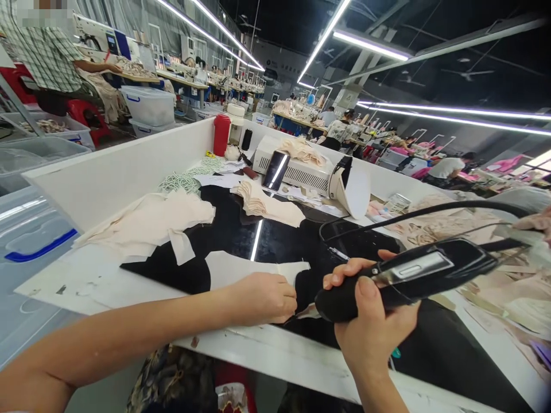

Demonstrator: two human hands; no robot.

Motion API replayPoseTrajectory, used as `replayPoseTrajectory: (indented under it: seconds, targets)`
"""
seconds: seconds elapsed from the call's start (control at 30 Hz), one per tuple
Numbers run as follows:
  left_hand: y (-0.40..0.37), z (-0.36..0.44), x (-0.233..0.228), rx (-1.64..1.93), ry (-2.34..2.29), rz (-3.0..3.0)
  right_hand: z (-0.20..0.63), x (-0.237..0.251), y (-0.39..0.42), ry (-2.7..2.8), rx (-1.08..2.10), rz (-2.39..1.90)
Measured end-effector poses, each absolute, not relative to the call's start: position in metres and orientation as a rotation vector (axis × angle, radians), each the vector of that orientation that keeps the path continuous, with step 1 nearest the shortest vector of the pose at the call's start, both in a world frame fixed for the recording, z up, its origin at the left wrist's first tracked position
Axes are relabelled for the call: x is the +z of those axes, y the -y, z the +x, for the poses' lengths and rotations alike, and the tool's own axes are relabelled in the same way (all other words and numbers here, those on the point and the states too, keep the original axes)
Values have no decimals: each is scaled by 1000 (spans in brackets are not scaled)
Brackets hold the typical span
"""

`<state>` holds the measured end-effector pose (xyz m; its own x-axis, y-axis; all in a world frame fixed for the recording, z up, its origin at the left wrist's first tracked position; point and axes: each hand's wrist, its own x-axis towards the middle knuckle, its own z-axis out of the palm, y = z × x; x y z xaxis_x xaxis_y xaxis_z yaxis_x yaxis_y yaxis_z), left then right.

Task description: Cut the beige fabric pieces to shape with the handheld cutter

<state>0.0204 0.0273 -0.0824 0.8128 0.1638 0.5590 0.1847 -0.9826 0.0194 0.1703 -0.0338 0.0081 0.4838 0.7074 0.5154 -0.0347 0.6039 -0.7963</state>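
A: Black handheld tool (404, 275), gripped in the right hand (370, 321); its tip sits just right of the left hand (262, 298).
B: That hand's fingers pinch the cream fabric piece (253, 269); a slip could catch fingertips.

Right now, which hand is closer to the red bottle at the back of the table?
Left. The left hand rests on the pale fabric piece, nearly straight below the red bottle. The right hand grips the black corded tool, farther right.
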Motion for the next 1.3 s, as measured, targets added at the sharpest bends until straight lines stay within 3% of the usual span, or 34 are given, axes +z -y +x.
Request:
replayPoseTrajectory:
  seconds: [1.3]
  targets:
    - [-25, 5, -53, -859, 324, -3221, 175, 4, 33, 985, 581, -703]
